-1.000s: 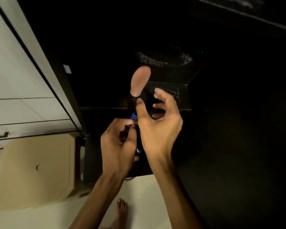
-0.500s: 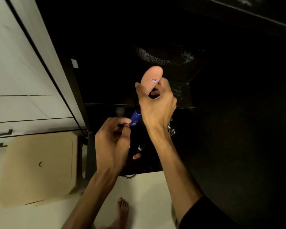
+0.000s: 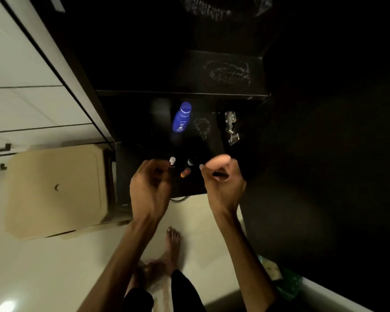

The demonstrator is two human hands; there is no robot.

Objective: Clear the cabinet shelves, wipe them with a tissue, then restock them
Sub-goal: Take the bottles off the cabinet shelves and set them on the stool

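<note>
- Cabinet [image 3: 212, 93] dark, open, seen from above; two shelves visible, upper shelf [image 3: 223, 70] far, lower shelf [image 3: 207, 140] nearer.
- Upper shelf bare apart from a pale dusty smear.
- Blue bottle [image 3: 182, 117] stands on the lower shelf, left of centre, white ring under its cap.
- Metal hinge [image 3: 231, 127] at the right side of the lower shelf.
- Small items at the near edge of the lower shelf: white-capped one [image 3: 172, 160], dark-capped one [image 3: 190, 162], orange-tipped one [image 3: 185, 172]; too dim to identify.
- Left hand [image 3: 150, 188] fingers curled, at the white-capped item; grip on it cannot be told, blurred.
- Right hand [image 3: 223, 183] fingers curled round a pink oval object [image 3: 218, 162], held over the near right edge of the shelf.
- Tan lidded bin [image 3: 54, 190] on the floor to the left of the cabinet.
- Bare feet [image 3: 171, 244] on pale floor [image 3: 43, 278] below.
- Green bag [image 3: 286, 282] near right, by the dark panel.
</note>
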